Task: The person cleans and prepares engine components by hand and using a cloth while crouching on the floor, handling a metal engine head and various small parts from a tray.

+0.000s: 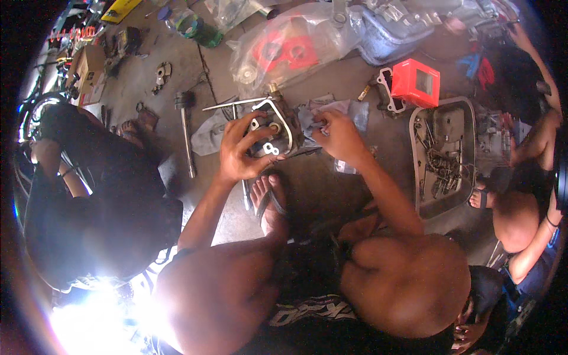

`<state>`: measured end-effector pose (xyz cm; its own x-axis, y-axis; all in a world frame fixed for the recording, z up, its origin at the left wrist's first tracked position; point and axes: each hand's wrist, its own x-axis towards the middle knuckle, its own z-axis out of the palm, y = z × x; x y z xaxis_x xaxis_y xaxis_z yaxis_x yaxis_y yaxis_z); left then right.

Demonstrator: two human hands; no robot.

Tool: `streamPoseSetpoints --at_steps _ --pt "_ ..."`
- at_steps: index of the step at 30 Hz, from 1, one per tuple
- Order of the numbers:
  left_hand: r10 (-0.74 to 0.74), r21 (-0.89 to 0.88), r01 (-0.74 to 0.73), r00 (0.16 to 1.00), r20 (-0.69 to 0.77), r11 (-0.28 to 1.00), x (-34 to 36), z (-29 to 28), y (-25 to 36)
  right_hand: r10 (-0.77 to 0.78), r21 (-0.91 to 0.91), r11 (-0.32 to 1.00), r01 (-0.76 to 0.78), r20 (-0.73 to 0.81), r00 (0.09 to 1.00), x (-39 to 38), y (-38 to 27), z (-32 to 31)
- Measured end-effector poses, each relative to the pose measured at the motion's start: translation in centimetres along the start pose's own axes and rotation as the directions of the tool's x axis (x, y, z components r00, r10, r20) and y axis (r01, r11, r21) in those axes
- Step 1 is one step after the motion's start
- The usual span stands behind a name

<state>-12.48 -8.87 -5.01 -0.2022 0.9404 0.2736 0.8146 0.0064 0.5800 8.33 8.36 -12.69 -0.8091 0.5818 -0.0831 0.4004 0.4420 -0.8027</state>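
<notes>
My left hand [239,151] grips the near left side of a metal engine cylinder head [288,125], its fingers spread over the open face. The part has a pale machined rim and a hollow inside. To its right, my right hand [343,137] is raised with thumb and fingertips pinched together; whatever they hold is too small to make out. A T-handle wrench [235,103] lies just left of the cylinder head, its shaft partly hidden behind my left hand. Grey cloth [359,113] is spread on the floor behind my right hand.
A long-shafted tool [188,139] lies at left. At right are a red box [416,83], a gasket-like frame [383,83] and a tray [416,177] of metal parts. Farther off are a plastic bag [325,29] and a green bottle [207,32]. Other people sit on both sides.
</notes>
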Motion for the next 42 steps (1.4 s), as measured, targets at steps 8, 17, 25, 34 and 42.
streamPoseSetpoints --at_steps 8,17,25,34,42 --pt "0.037 -0.017 -0.038 0.999 -0.033 0.999 0.0 -0.2 0.2 0.134 0.141 0.983 -0.117 -0.116 0.984 -0.5 -0.8 -0.9" --pt "0.025 -0.021 -0.026 0.998 -0.049 0.999 0.4 -0.2 0.6 0.005 -0.039 0.999 -0.013 -0.182 0.983 -1.3 -1.3 -1.9" --pt "0.037 -0.030 -0.039 0.998 -0.042 0.999 0.8 -0.3 1.0 0.145 0.132 0.982 -0.132 -0.095 0.985 -1.2 -0.1 -1.8" --pt "0.041 -0.022 -0.041 0.999 -0.018 0.999 0.7 -0.3 0.7 0.165 -0.001 0.986 -0.165 -0.041 0.985 -1.3 -0.3 -2.3" --pt "0.089 -0.006 -0.089 0.995 -0.045 0.996 1.6 -0.2 0.9 -0.020 -0.100 0.995 0.010 -0.094 0.995 -1.4 -0.5 -2.8"
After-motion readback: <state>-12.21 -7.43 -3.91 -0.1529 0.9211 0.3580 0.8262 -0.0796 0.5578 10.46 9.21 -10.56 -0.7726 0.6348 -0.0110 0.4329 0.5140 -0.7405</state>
